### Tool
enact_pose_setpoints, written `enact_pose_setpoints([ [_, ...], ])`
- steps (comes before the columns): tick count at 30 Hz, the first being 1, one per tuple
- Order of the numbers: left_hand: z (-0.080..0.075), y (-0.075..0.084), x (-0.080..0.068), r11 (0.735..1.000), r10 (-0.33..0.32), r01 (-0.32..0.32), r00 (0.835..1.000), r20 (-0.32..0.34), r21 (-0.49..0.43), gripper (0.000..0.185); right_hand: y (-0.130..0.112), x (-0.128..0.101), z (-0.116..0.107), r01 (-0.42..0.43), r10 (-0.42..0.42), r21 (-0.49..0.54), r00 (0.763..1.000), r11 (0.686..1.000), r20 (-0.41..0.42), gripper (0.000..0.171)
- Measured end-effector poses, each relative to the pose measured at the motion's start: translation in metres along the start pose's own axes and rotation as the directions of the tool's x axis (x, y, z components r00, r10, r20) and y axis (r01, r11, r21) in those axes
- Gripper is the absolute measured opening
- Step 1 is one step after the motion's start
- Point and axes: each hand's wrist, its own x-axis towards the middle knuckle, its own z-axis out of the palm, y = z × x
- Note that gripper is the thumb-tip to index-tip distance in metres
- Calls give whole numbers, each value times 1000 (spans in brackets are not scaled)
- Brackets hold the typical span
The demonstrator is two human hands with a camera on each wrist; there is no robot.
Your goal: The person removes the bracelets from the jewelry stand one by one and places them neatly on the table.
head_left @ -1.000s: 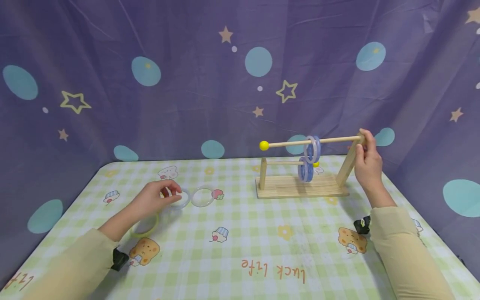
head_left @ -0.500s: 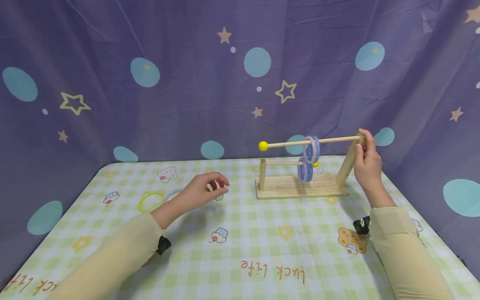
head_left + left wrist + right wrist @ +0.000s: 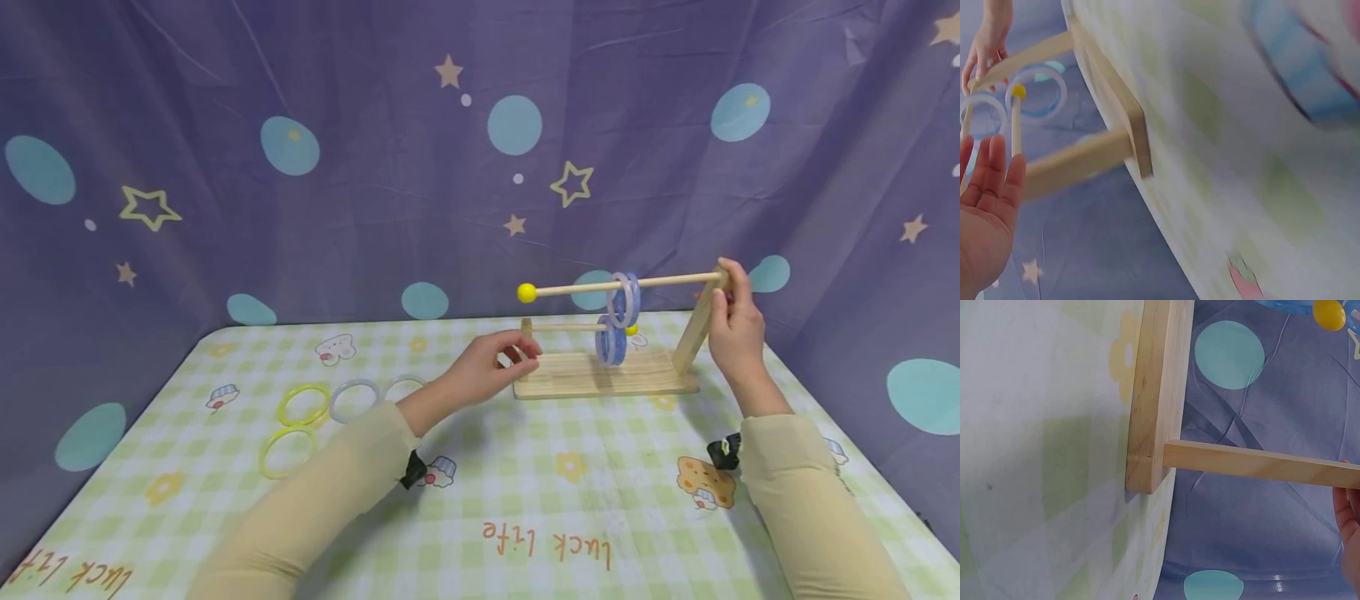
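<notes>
My right hand (image 3: 738, 325) grips the top of the slanted tall post (image 3: 697, 325) on a wooden stand (image 3: 570, 385). Its fingertips also show at that post in the right wrist view. My left hand (image 3: 487, 367) hovers beside the short post (image 3: 527, 327) at the stand's left end, fingers loosely bent, nothing held. The left wrist view shows that palm (image 3: 985, 231) bare. Pale and blue rings (image 3: 633, 300) hang on the upper rod (image 3: 675, 280), which ends in a yellow ball (image 3: 527, 292). More blue rings (image 3: 619, 342) hang on the lower rod (image 3: 566, 327).
Left on the checked tablecloth (image 3: 525, 483) lie an upper yellow ring (image 3: 282, 408), a lower yellow ring (image 3: 263, 457), a pale blue ring (image 3: 333, 406) and a clear ring (image 3: 405, 378), partly covered by the left arm. A purple curtain (image 3: 360, 233) hangs behind.
My left hand has moved right, from over the loose rings to the stand's short post, uncovering the yellow rings and the pale blue one. My right hand stays on the tall post.
</notes>
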Motion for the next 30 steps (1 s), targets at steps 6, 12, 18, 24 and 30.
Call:
enact_pose_setpoints([
  [6, 24, 10, 24, 998, 37, -38, 999, -17, -49, 18, -2, 0, 1, -3, 3, 3, 1000, 1000, 1, 38],
  [12, 44, 20, 47, 992, 25, -33, 997, -70, -120, 30, -1, -1, 2, 3, -3, -2, 1000, 1000, -17, 37],
  [18, 62, 30, 63, 985, -16, -2, 995, -101, -171, 37, 0, -1, 0, 2, -2, -6, 1000, 1000, -18, 38],
  [24, 78, 33, 73, 966, -25, -13, 989, -145, -257, 41, 1, 1, 0, -3, 3, -5, 1000, 1000, -9, 38],
  [30, 87, 31, 76, 956, -12, -46, 980, -197, -288, 37, 0, -1, 1, 8, -8, -13, 1000, 1000, -12, 38],
])
